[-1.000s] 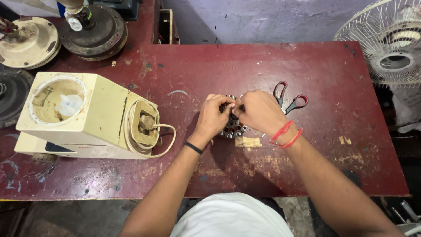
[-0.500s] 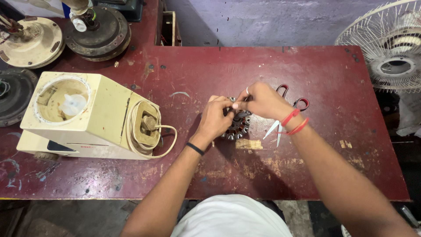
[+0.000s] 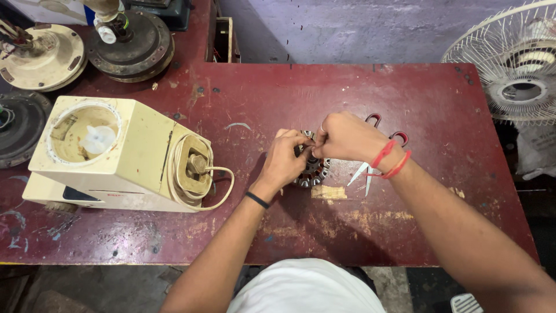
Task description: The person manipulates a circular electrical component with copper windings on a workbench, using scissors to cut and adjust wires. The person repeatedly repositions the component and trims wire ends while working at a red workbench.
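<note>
Fingers of our left hand [image 3: 285, 162] and right hand [image 3: 346, 137] pinch narrowly on the toothed metal stator [image 3: 313, 169]; we should steady it against the table [image 3: 278, 93], scissors [image 3: 370, 168] aside.

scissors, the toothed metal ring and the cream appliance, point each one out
scissors [image 3: 366, 174], head view, on the crossed blades
toothed metal ring [image 3: 314, 173], head view, on its lower rim below the hands
cream appliance [image 3: 139, 148], head view, on its top face

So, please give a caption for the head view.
Both hands, left and right, grip a round motor stator on a red table.
</note>
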